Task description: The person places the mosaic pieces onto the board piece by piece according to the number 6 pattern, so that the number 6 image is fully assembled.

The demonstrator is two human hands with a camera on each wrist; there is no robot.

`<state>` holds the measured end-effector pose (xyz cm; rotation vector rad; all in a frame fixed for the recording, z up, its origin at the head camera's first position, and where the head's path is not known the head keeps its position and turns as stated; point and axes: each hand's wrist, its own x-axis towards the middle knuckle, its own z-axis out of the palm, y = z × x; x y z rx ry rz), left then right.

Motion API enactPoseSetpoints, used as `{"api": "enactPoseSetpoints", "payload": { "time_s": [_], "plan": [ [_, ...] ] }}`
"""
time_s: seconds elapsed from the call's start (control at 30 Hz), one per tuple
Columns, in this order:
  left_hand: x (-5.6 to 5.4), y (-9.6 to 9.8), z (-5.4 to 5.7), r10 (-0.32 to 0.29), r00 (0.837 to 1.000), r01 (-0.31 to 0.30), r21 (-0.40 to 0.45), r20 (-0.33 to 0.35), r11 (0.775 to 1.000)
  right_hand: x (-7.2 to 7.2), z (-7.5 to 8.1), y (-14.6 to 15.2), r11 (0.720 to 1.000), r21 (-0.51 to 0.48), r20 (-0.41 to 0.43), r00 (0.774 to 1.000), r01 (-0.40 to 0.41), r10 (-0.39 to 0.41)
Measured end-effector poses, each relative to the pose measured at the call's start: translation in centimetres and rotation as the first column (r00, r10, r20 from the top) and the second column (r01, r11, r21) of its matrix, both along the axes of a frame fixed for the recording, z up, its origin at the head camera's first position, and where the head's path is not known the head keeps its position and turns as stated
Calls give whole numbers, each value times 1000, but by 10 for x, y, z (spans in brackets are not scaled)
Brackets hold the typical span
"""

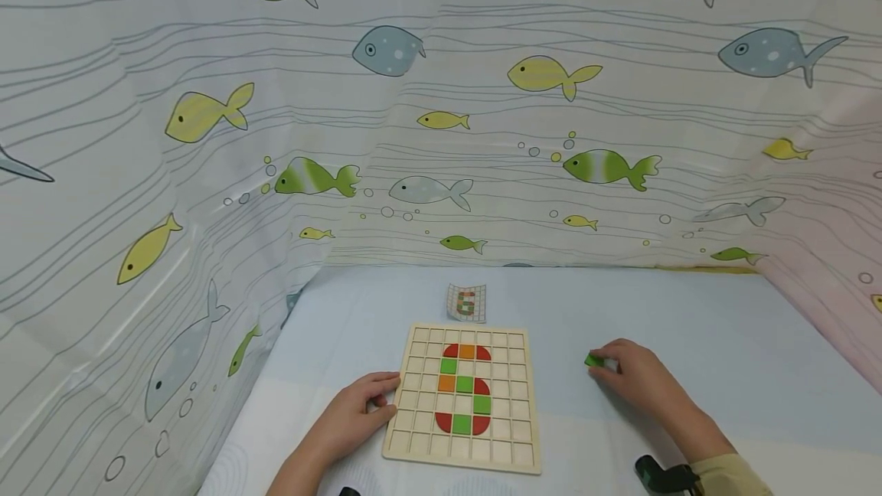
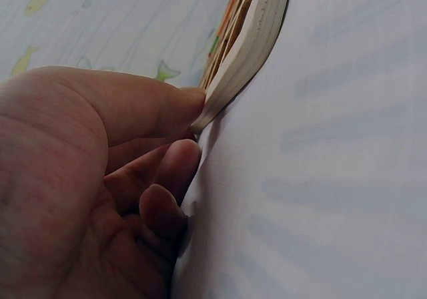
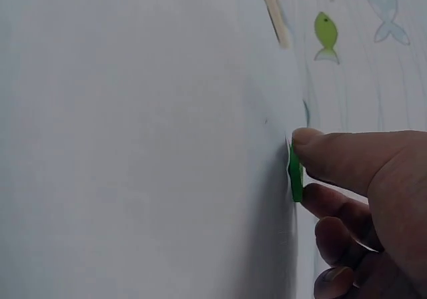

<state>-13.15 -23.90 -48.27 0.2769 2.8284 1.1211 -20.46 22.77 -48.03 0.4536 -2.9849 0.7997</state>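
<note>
A pale wooden grid board (image 1: 418, 441) lies on the cloth, with red rounded tiles and green and orange square tiles set in some of its cells. My left hand (image 1: 358, 412) holds the board's left edge; the left wrist view shows the thumb against the edge (image 2: 240, 72) and other fingers curled below. Out to the right of the board, my right hand (image 1: 637, 377) pinches a small green tile (image 1: 592, 359) between thumb and fingers. That green tile (image 3: 295, 172) stands out edge-on, low at the cloth, in the right wrist view.
Behind the board lies a small patterned card (image 1: 466, 303) showing a coloured tile figure on a grid. Pale blue and white cloth (image 1: 620, 297) covers the table. Fish-printed sheets (image 1: 524, 128) rise at the back and sides. A black device (image 1: 661, 474) sits at the right wrist.
</note>
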Motion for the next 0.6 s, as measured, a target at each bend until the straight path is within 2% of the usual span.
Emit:
{"api": "enactPoseSetpoints", "payload": {
  "time_s": [0.23, 0.6],
  "plan": [
    [-1, -1, -3, 2, 1000, -2, -1, -3, 1000, -3, -2, 0, 999, 35, 14, 1000, -4, 4],
    [-1, 0, -2, 3, 1000, -3, 3, 2, 1000, -2, -1, -3, 999, 44, -7, 1000, 13, -13]
  ]
}}
